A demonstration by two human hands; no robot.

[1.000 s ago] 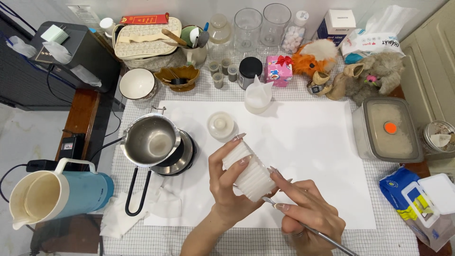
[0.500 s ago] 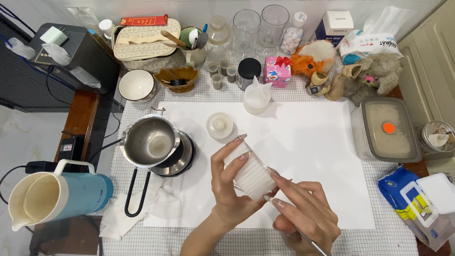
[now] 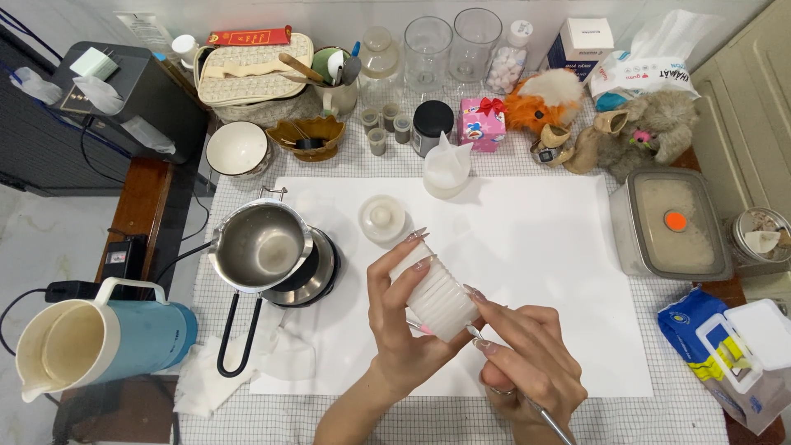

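My left hand [image 3: 400,317] grips a white ribbed mould [image 3: 434,295], fingers curled round its side, above the white paper sheet [image 3: 535,264]. My right hand [image 3: 527,363], at four o'clock from the mould, pinches a thin metal tool [image 3: 544,412] whose tip touches the mould's lower end. At ten o'clock sits a steel melting pot [image 3: 259,245]; at eleven, a small white lidded jar [image 3: 382,218].
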